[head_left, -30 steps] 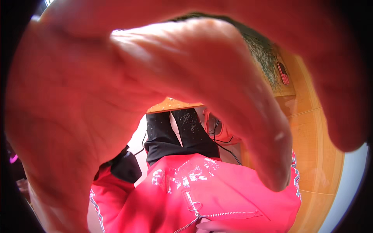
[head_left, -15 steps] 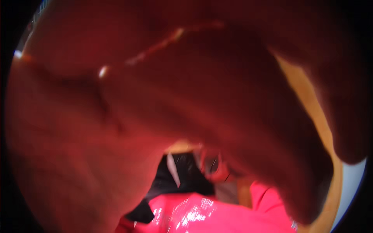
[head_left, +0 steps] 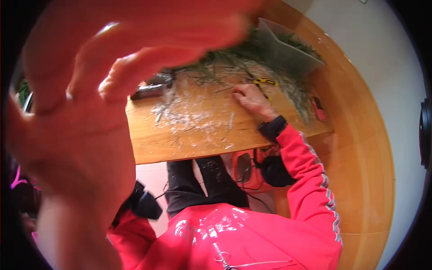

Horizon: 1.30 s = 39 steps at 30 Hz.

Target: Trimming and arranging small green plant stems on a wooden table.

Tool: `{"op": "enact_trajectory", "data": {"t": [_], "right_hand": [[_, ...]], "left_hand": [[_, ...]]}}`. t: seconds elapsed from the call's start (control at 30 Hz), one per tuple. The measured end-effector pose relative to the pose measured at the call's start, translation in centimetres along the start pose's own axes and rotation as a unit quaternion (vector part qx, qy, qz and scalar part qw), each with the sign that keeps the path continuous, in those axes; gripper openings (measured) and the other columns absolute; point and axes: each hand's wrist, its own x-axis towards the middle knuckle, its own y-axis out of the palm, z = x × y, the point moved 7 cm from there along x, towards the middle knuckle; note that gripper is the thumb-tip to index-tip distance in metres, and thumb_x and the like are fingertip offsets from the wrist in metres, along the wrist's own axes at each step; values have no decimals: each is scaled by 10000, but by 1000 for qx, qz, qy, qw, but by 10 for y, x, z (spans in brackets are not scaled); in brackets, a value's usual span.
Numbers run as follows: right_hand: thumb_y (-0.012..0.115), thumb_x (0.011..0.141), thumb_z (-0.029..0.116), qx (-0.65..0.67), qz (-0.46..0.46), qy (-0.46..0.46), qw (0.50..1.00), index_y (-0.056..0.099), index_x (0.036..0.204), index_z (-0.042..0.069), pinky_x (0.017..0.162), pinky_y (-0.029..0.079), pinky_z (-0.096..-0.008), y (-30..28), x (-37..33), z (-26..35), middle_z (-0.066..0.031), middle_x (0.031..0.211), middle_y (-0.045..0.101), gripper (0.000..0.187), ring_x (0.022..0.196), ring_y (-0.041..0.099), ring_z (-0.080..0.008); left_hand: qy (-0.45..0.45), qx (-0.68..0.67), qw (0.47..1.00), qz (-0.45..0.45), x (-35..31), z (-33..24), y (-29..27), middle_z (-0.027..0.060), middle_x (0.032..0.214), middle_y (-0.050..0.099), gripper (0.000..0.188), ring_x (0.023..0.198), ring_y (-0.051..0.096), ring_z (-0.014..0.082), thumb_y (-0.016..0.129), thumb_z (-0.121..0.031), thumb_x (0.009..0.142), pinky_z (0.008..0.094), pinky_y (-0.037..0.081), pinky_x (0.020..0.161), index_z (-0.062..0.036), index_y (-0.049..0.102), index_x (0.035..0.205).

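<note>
My left hand (head_left: 85, 135) looms very close and blurred over the left side, palm showing and fingers stretched toward the upper right. Nothing shows in it. A black device (head_left: 146, 204) is by its pink sleeve. My right hand (head_left: 253, 100) rests on the wooden table (head_left: 193, 144) with its fingers curled, a black band (head_left: 272, 129) round the wrist. A thin stem runs by its fingertips; whether they grip it is hard to see. Just beyond lies a yellow-and-black hand tool (head_left: 266, 81), touching or very near the hand. Green sprigs (head_left: 216, 67) spread behind it.
A clear plastic bin (head_left: 288, 47) with greenery stands at the far right. A small red object (head_left: 318, 109) lies near the right edge. Pale scraps (head_left: 189, 121) litter the tabletop. Dark packets (head_left: 153, 87) sit partly behind my left hand. A curved wooden surround (head_left: 364, 157) borders the right.
The hand that covered nearly the whole view has shifted to the left and up. The table, the greenery and my right hand now show.
</note>
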Motion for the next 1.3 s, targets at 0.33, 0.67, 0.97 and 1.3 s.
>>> {"op": "enact_trajectory", "data": {"t": [0.33, 0.67, 0.97, 1.3], "right_hand": [[598, 824, 167, -8, -26, 28, 999, 649, 895, -31, 607, 461, -327, 20, -10, 12, -131, 695, 626, 216, 635, 597, -206], [625, 867, 99, 141, -30, 98, 985, 653, 867, 0, 563, 425, -241, -17, -25, 11, -19, 668, 604, 103, 636, 542, -55], [603, 846, 20, 138, 33, 50, 989, 621, 896, -23, 654, 466, -265, -6, -57, 15, -66, 777, 623, 68, 725, 591, -129], [586, 800, -25, 2, -16, -10, 1000, 604, 856, -20, 668, 472, -309, -28, -40, 1, -123, 787, 596, 59, 754, 607, -240]], "left_hand": [[-377, 44, 917, -121, -115, 114, -56, 73, 933, 660, 278, 912, 616, 130, 623, -137, 871, 270, 482, 833, 9, 617, 1108], [-485, 96, 866, -74, -144, 220, -77, 51, 1016, 624, 348, 950, 593, 131, 568, -180, 927, 278, 487, 819, -18, 551, 1234], [-458, -212, 842, -192, -128, 279, -50, 22, 1018, 593, 259, 927, 591, 167, 567, -301, 944, 327, 479, 794, -91, 569, 1094], [-418, -208, 846, -259, -118, 276, -79, 20, 972, 642, 147, 897, 629, 173, 599, -184, 928, 344, 501, 778, -88, 595, 1039]]}}
